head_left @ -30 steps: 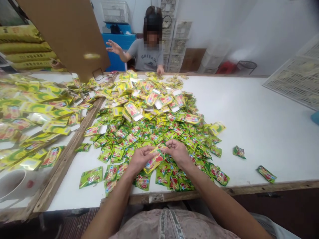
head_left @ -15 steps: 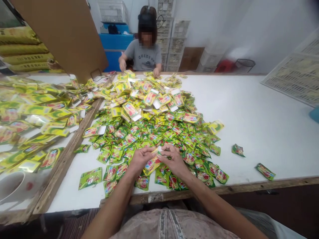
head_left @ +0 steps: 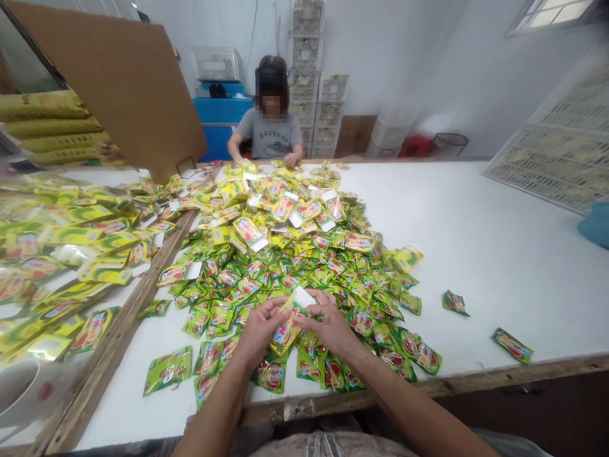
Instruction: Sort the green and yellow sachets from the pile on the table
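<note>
My left hand (head_left: 259, 328) and my right hand (head_left: 328, 324) meet just above the near side of a big heap of green and yellow sachets (head_left: 295, 254) on the white table (head_left: 485, 254). Both pinch one yellow packet (head_left: 291, 317) with a white top flap, held tilted between the fingertips. Small green sachets lie under and around my wrists.
Another person sits at the far edge of the table, with hands (head_left: 290, 158) at the heap. A cardboard sheet (head_left: 118, 82) leans at the upper left over a second table strewn with yellow packets (head_left: 61, 247). Two stray sachets (head_left: 511, 344) lie to the right. Crates are stacked at the back.
The camera has tilted up a little. My hands have lifted the packet and its white flap now shows. The person opposite has lowered a raised hand to the heap.
</note>
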Available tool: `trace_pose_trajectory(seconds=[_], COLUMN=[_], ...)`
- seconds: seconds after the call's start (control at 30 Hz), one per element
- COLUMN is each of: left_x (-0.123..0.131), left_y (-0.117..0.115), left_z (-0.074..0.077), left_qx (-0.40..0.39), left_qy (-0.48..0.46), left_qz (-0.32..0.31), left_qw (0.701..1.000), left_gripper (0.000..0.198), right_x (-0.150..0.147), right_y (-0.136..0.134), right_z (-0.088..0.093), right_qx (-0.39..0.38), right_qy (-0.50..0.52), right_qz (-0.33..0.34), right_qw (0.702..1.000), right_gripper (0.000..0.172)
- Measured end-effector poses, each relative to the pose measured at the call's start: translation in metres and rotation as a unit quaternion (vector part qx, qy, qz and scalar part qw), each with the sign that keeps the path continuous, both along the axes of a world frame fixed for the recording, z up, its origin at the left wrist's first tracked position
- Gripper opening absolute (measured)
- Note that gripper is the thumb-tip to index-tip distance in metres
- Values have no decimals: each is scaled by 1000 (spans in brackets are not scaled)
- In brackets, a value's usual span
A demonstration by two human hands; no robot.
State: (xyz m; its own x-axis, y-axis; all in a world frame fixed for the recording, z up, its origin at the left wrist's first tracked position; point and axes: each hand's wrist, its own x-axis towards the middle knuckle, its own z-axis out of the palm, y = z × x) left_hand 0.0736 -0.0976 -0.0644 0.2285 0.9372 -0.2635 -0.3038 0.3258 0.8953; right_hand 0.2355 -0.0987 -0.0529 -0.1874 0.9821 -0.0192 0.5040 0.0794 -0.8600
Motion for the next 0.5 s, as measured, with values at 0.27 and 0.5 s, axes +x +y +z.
trace_pose_trajectory(seconds=[0.27, 0.5], left_x=[-74, -194], left_y=[14, 67], left_z=[32, 100], left_qx=[-12, 185], left_qy=[224, 430], left_qz=[-11, 592], left_qw=[974, 656], left_gripper=[40, 76], right_x=[-16, 10], right_y=[28, 118], right_z=[-1, -5], right_qx=[-37, 163], right_qy=[103, -261], right_qz=[88, -12], right_qw=[990, 951], right_gripper=[20, 40])
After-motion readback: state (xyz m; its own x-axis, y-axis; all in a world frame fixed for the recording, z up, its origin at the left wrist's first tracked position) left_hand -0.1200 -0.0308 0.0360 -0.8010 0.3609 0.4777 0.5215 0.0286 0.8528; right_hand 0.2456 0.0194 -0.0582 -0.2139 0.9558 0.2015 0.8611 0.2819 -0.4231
